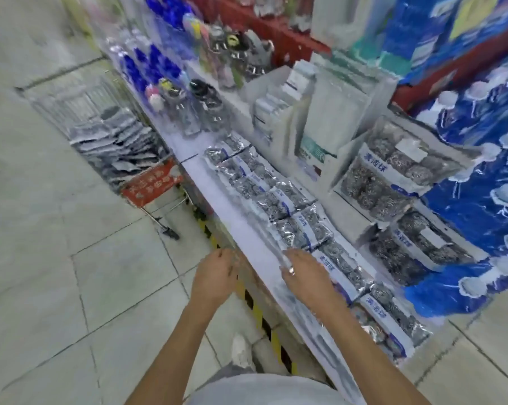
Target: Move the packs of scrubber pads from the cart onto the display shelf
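Observation:
A wire cart (80, 112) stands on the floor at the upper left, holding several silvery packs of scrubber pads (121, 147). A row of scrubber packs (279, 197) lies along the front of the white display shelf (217, 197). My right hand (305, 273) rests with fingers extended over the near end of that row, at the shelf's front edge. My left hand (214, 276) hovers just left of the shelf edge, fingers relaxed and holding nothing. The frame is blurred.
Bigger packs of steel scrubbers (393, 171) stand in white bins behind the row. Bottles with blue caps (153, 65) and jars fill the shelf's far end. Blue wrapped goods (480, 185) are stacked at right. Yellow-black tape (264, 317) marks the shelf's base.

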{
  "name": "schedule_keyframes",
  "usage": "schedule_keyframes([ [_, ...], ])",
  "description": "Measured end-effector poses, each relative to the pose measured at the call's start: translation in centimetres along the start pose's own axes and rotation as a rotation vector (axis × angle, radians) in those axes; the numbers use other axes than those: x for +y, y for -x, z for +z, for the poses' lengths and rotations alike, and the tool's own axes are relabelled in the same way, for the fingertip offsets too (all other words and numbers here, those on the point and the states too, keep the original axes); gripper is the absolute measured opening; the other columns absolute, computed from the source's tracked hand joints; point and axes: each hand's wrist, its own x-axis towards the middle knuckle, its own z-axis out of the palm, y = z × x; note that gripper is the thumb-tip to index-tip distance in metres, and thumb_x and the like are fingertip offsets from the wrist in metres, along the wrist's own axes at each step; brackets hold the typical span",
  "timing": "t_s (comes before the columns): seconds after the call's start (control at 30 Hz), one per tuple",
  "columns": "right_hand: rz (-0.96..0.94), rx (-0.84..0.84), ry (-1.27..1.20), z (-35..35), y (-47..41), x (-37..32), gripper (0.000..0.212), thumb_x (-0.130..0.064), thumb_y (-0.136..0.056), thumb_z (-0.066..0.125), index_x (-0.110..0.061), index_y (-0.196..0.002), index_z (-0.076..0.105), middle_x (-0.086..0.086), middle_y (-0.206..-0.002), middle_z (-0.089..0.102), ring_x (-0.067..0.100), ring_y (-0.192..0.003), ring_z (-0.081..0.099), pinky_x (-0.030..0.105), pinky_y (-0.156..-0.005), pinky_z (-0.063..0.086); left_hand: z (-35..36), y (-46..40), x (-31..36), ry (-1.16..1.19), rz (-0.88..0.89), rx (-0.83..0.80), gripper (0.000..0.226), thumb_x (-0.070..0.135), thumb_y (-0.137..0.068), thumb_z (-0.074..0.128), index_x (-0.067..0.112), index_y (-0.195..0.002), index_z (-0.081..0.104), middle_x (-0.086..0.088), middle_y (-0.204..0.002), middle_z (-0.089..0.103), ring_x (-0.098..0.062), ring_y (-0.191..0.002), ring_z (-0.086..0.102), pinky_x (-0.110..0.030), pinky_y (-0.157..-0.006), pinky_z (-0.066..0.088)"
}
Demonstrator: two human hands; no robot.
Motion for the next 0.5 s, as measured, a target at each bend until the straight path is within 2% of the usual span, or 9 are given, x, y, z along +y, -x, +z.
schedule_keyframes([
  [0.07,-0.109,-0.015,0.032,-0.1,-2.0,-3.1,0.049,-0.037,-0.105,0.05,-0.014,-0.149,0.05,0.006,-0.15,0.052,0.025,-0.138,0.046,0.038,-0.114,0.038,-1.6,0.9,-2.4,-0.013,-0.105,0.048,0.02,0.019,-0.099,0.06,0.003,-0.106,0.069,-0.014,-0.095,0.067,-0.033,-0.081,0.065,-0.04,-0.069,0.054],
  [0.17,-0.237,-0.011,0.092,0.2,-4.8,-8.3,0.046,-0.04,-0.106,0.047,-0.017,-0.145,0.053,0.004,-0.143,0.056,0.023,-0.131,0.051,0.038,-0.105,0.044,-3.2,2.1,-6.6,-0.025,-0.197,0.151,0.03,0.025,-0.101,0.059,0.002,-0.116,0.07,-0.015,-0.103,0.071,-0.033,-0.088,0.068,-0.043,-0.076,0.058],
  [0.23,-0.305,-0.023,0.121,0.9,-6.8,-11.5,0.042,-0.04,-0.106,0.046,-0.017,-0.14,0.056,0.003,-0.138,0.059,0.022,-0.126,0.053,0.038,-0.101,0.046,-4.3,2.7,-9.1,-0.021,-0.267,0.198,0.032,0.026,-0.1,0.059,0.003,-0.12,0.069,-0.014,-0.105,0.071,-0.034,-0.09,0.068,-0.043,-0.079,0.058],
  [0.5,-0.502,-0.09,0.178,5.5,-15.0,-22.1,0.049,-0.046,-0.105,0.044,-0.02,-0.147,0.052,-0.003,-0.141,0.057,0.018,-0.131,0.051,0.033,-0.105,0.045,-9.4,3.8,-18.5,0.0,-0.468,0.281,0.033,0.028,-0.103,0.057,0.005,-0.124,0.066,-0.012,-0.11,0.069,-0.032,-0.097,0.066,-0.043,-0.086,0.054],
])
